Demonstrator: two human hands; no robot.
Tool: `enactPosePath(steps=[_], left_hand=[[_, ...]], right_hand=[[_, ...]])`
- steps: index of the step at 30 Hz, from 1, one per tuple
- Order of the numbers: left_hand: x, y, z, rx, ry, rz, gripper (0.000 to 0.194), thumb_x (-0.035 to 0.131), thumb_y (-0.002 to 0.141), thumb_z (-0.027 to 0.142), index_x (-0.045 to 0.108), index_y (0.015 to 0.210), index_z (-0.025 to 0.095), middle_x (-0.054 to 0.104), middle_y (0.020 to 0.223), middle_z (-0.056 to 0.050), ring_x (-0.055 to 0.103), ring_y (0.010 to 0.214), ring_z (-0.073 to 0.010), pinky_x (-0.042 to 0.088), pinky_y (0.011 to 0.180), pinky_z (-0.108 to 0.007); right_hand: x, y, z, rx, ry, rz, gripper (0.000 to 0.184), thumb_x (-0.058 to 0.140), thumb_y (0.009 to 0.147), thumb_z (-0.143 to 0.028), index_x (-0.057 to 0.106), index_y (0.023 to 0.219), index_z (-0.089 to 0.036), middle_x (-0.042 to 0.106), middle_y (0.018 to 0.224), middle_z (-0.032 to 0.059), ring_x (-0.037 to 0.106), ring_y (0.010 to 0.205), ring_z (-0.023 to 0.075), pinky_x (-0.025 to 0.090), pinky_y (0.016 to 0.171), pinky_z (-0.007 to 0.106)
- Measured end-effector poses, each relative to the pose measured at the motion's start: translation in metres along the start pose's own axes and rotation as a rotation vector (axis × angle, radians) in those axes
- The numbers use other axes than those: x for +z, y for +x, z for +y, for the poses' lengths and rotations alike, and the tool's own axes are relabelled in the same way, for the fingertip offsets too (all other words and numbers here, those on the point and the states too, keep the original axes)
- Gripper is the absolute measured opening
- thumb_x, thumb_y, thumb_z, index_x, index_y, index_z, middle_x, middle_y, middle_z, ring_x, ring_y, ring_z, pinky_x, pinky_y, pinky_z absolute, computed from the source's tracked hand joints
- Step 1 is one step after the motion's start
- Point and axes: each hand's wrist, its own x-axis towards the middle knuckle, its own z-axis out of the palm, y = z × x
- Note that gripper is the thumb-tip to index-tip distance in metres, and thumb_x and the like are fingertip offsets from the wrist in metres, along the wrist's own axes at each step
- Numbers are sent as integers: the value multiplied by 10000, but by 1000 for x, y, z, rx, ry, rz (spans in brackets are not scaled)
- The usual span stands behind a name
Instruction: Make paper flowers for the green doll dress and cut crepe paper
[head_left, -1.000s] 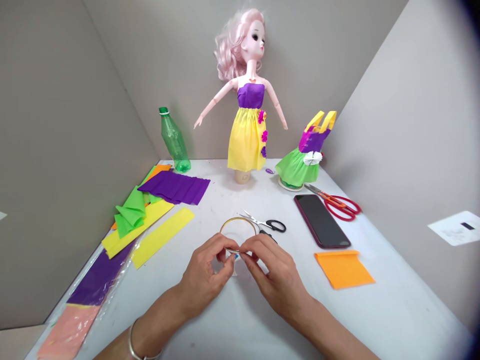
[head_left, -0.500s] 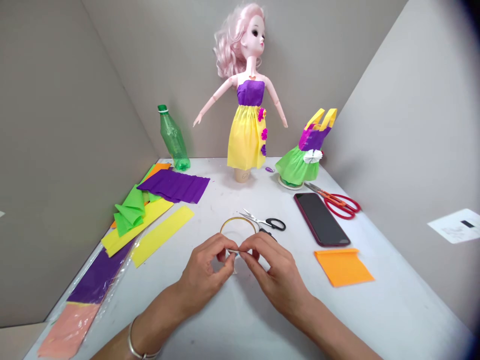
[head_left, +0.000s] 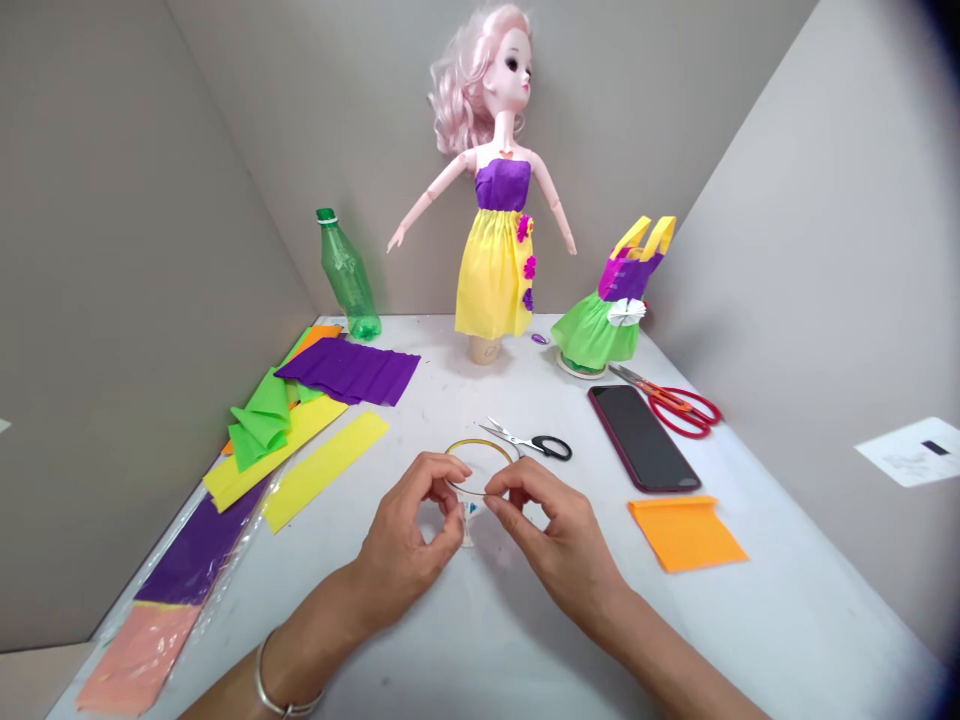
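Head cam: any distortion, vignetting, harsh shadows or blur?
Head view: wide-angle bowing leans the walls outward, and the top right corner falls to black. Head view: lighting is soft, with faint shadows from the left hand and right hand on the table. Head view: the ring and doll look sharp, without obvious motion blur.

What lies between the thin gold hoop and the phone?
In the head view, black-handled scissors lie on the table between the gold hoop and the phone.

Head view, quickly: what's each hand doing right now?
Left hand: closed, pinching the thin gold hoop.
Right hand: closed, pinching the same hoop.
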Motion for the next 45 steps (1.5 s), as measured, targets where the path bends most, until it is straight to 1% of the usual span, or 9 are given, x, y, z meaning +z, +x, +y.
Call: enactPosePath(steps=[10,15,20,24,32,36,40,42,45], left_hand=[[-20,4,3,-153,-273,-124,142,555,927,321,465,980,225,585,1020,-32,519,847,-155,430,766,-286],[-24,9,4,-176,-367,-194,209,562,928,332,506,784,192,572,908,-17,508,815,-146,394,738,-262],[-27,14,-3,-224,-479,-73,160,560,924,312,591,823,192,584,909,-17,536,791,-146,403,800,-287],[-28,17,-10,-276,-535,89,141,564,918,316,648,922,203,590,897,-18,559,825,-158,433,833,-300],[-26,20,-19,-318,-543,195,142,642,873,344,672,885,205,661,965,-23,636,913,-182,456,930,-329],[-27,23,-25,-398,-702,184,177,669,858,325,704,956,182,692,930,-39,649,944,-183,472,961,-334],[-29,26,-27,-403,-875,228,132,674,854,281,706,824,157,691,932,-40,652,967,-180,483,991,-351],[-28,27,-27,-402,-909,249,134,664,862,265,694,796,152,691,945,-44,650,998,-186,477,1009,-362],[-26,26,-24,-402,-892,244,134,662,869,268,686,811,150,690,1002,-57,638,1047,-196,458,1036,-370]], right_hand=[[-12,8,-1,264,309,-14,96,648,871,-298,642,836,-209,540,718,-32,475,669,118,381,634,246],[-22,10,0,266,306,-48,147,626,891,-358,635,927,-215,555,756,-19,510,699,133,409,639,251],[-38,13,17,121,-312,25,198,546,929,-255,569,1121,-214,609,1050,61,589,923,211,459,784,332],[-40,12,38,75,-882,-147,335,571,849,-98,553,1175,-170,605,1103,128,570,1027,299,461,813,400],[-32,17,41,155,-1086,-258,252,529,863,-78,586,1097,-154,614,983,121,599,962,287,454,726,350],[-37,21,42,264,-932,-184,330,541,848,-131,556,1174,-177,608,995,98,617,867,258,438,671,335],[-47,25,34,395,-319,-23,417,590,825,-246,510,1234,-241,571,977,35,587,782,179,440,689,299],[-50,25,25,422,40,-97,454,619,825,-320,495,1257,-254,539,913,7,554,750,153,426,661,269],[-46,21,10,390,370,-361,499,647,834,-445,513,1272,-248,513,852,-7,490,734,137,382,645,252]])
